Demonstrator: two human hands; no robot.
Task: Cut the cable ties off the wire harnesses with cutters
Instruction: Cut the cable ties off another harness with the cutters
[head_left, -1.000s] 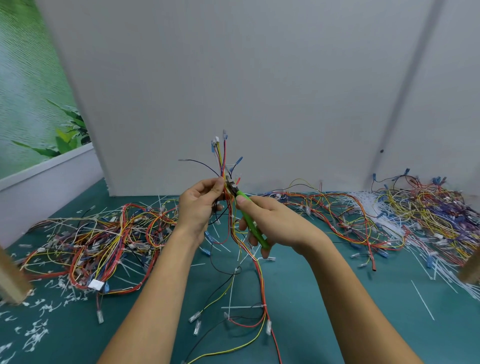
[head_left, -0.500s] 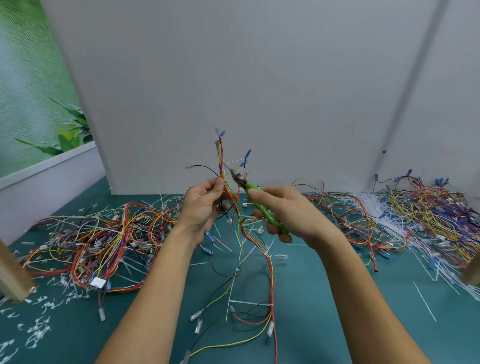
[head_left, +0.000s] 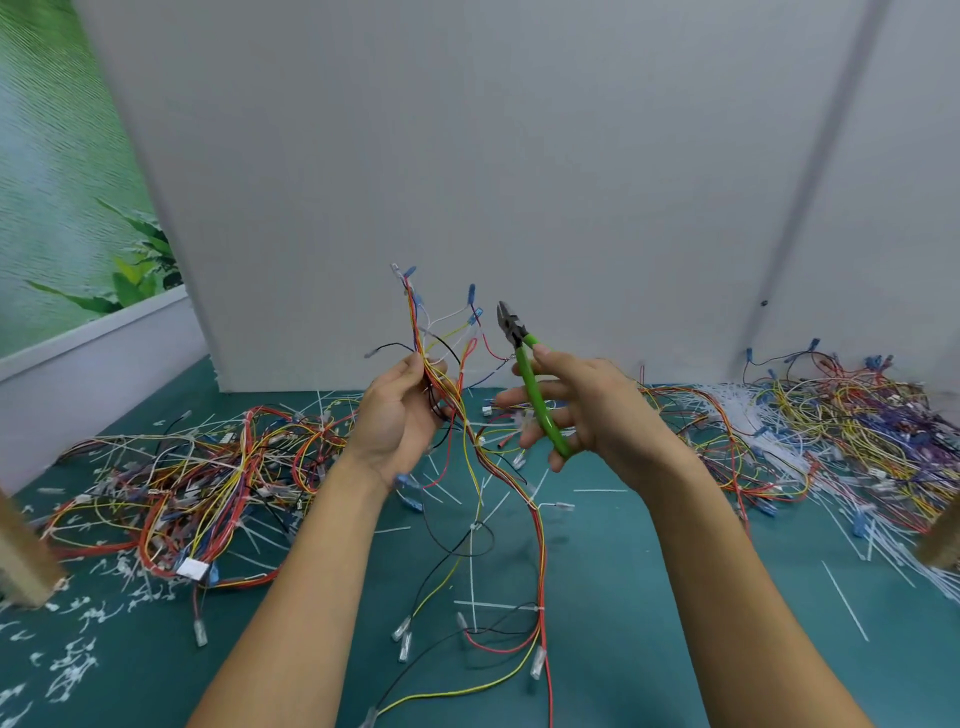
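A teal counter (head_left: 623, 587) runs up to a plain white wall (head_left: 467, 156) at 12 o'clock. At 10 o'clock a picture of green leaves (head_left: 67, 197) fills the side wall above a white ledge. A wooden post (head_left: 21, 561) stands at the counter's 9 o'clock edge, and part of another (head_left: 941, 545) at 3 o'clock. One tangled pile of coloured wires (head_left: 197, 483) spreads at 9 o'clock and a second pile (head_left: 857, 415) at 2 o'clock. Long white cable ties (head_left: 847, 608) lie loose at 4 o'clock, and small white offcuts (head_left: 72, 665) litter the counter at 8 o'clock.

Both hands are raised over the middle of the counter. The left hand (head_left: 400, 415) grips a wire harness (head_left: 417, 332) in its curled fingers. The harness's short ends fan upward toward 12 o'clock, and its long strands hang to the counter at 6 o'clock. The right hand (head_left: 587, 410) holds green-handled cutters (head_left: 535, 395), thumb on top and fingers loosely spread behind the handles. The cutters sit at 3 o'clock of the harness, near it but apart. Their dark tip points to 11 o'clock, and I cannot tell whether it is closed.
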